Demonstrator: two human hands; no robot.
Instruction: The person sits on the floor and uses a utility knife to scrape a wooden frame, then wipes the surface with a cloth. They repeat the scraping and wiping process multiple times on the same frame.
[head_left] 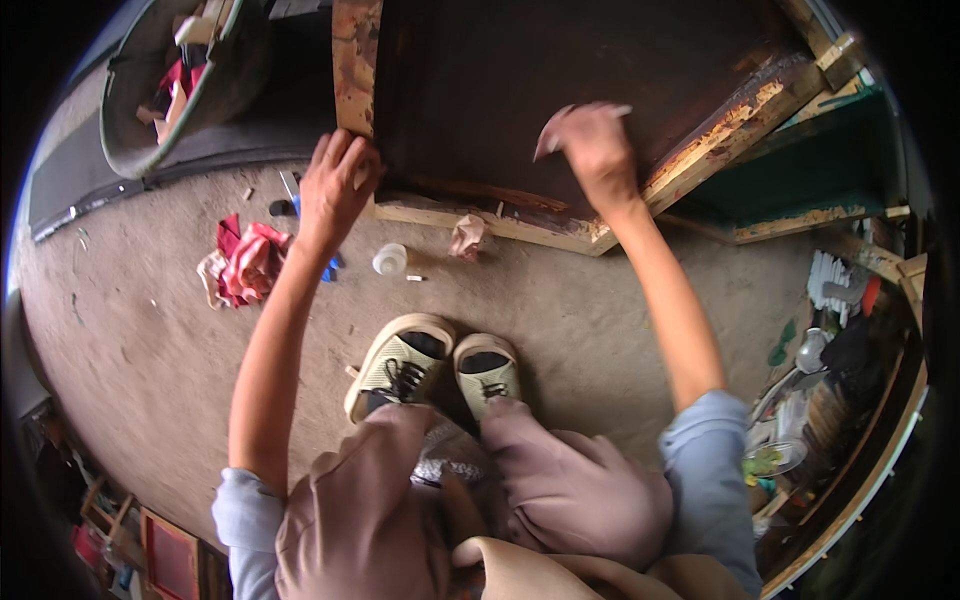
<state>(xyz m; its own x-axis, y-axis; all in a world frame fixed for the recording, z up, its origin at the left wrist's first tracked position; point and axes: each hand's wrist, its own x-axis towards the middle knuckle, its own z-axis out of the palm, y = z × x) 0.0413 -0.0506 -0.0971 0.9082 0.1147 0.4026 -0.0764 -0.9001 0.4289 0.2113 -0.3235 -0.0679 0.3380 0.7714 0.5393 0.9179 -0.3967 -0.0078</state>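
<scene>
A wooden frame (355,70) with paint-stained, worn bars surrounds a dark brown sheet (480,90) in front of me. My left hand (338,185) is closed around the lower end of its left bar, near the corner. Over the dark sheet, toward the frame's lower right corner, is my right hand (598,158). Its fingers are bent around a thin, pale pinkish rag (548,137), whose edges stick out on both sides. I cannot tell whether the rag touches the sheet.
On the floor lie red and pink cloth scraps (250,262), a small clear plastic cup (390,260) and a crumpled pinkish scrap (467,237). A bin (140,80) with scraps stands at the upper left. Another frame with a green sheet (810,170) and clutter (800,420) are at the right.
</scene>
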